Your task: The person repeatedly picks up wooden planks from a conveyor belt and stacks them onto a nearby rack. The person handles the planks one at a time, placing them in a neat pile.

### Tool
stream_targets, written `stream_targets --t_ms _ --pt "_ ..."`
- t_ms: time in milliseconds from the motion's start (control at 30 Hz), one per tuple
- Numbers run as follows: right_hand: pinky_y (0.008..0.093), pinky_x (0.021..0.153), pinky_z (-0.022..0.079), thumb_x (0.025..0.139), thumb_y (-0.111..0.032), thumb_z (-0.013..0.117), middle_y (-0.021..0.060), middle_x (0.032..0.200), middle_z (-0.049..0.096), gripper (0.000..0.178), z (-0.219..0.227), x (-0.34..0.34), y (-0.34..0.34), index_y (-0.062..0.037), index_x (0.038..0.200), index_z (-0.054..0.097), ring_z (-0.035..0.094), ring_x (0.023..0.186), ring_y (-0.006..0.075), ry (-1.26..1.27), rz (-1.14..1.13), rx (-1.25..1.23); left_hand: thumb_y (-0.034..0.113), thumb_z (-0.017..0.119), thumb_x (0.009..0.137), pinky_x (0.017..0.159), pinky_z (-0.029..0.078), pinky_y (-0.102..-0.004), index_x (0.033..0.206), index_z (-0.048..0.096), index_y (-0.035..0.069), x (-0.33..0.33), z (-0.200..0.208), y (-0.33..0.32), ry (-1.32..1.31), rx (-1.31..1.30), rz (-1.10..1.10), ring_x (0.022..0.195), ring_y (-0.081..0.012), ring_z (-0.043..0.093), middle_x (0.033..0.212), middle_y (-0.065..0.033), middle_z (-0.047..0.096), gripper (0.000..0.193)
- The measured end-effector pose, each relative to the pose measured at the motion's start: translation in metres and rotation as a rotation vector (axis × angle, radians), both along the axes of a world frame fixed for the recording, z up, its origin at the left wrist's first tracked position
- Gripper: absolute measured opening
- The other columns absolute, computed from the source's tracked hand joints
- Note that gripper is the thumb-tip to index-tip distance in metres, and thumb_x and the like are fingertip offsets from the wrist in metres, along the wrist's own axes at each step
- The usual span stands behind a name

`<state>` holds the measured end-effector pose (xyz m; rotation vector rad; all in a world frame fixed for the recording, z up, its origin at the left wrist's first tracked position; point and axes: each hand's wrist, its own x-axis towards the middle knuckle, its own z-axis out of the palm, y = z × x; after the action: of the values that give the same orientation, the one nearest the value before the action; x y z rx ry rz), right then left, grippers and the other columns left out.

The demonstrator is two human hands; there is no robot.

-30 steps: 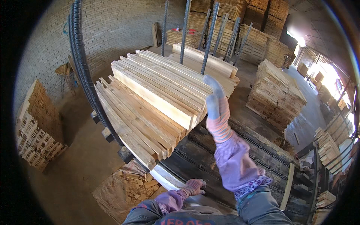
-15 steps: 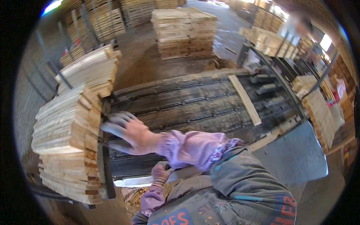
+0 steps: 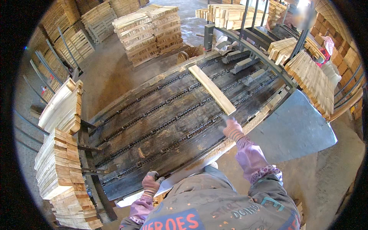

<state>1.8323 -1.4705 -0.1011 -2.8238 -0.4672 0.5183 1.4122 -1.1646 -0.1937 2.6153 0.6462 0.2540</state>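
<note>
A single pale wooden plank [image 3: 213, 90] lies across the dark chain conveyor [image 3: 153, 115]. My right hand [image 3: 233, 129], in a striped glove, reaches over the conveyor's near side toward the plank's near end. Its fingers look stretched out, though their tips are blurred, and a small gap seems to separate them from the wood. At the near left, my left hand [image 3: 151, 184], in a striped glove with grey fingertips, is curled at the conveyor's near edge and seems to grip it. Part of its fingers is hidden.
Stacked planks [image 3: 63, 172] stand on a rack along the left end. A large block of stacked boards [image 3: 149, 34] is beyond the conveyor. On the right are a grey metal sheet [image 3: 297, 130] and more planks [image 3: 312, 82]. Another person [image 3: 304, 17] is at the far right.
My right hand has swung from the stacked planks on the left over to the plank's near end. My left hand stays at the conveyor edge. The whole view has turned and shifted.
</note>
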Motion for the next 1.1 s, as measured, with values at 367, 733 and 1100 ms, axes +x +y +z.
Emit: stream_targets --t_ms 367,733,1100 --pt "0.0448 0.092 0.057 0.081 -0.045 0.078 0.018 0.121 0.07 0.07 -0.027 0.062 -0.006 -0.0102 0.138 0.056 0.068 0.11 0.0366 0.141 -0.182 0.396 0.027 0.078 0.093 0.087 0.055 -0.0357 0.117 0.069 0.005 0.124 0.077 -0.12 -0.029 -0.664 -0.061 0.096 -0.0189 0.068 0.105 -0.0095 0.074 0.034" --pt "0.0297 0.087 0.056 0.094 -0.017 0.068 0.0091 0.106 0.074 0.04 -0.008 0.04 -0.011 0.0029 0.129 0.066 0.07 0.092 0.0146 1.1 0.0 1.196 0.028 0.075 0.096 0.095 0.052 -0.0349 0.126 0.067 0.003 0.194 0.121 -0.154 -0.09 -0.816 0.01 0.105 -0.0202 0.067 0.114 -0.0133 0.073 0.04" --pt "0.0441 0.098 0.052 0.095 -0.041 0.063 0.0255 0.121 0.069 0.058 0.076 -0.034 0.002 -0.0026 0.138 0.057 0.066 0.117 0.04 0.522 1.035 0.358 0.017 0.079 0.086 0.095 0.049 -0.0336 0.15 0.047 0.01 0.204 0.109 -0.148 -0.183 -1.093 0.268 0.105 -0.0163 0.058 0.116 -0.0038 0.066 0.072"
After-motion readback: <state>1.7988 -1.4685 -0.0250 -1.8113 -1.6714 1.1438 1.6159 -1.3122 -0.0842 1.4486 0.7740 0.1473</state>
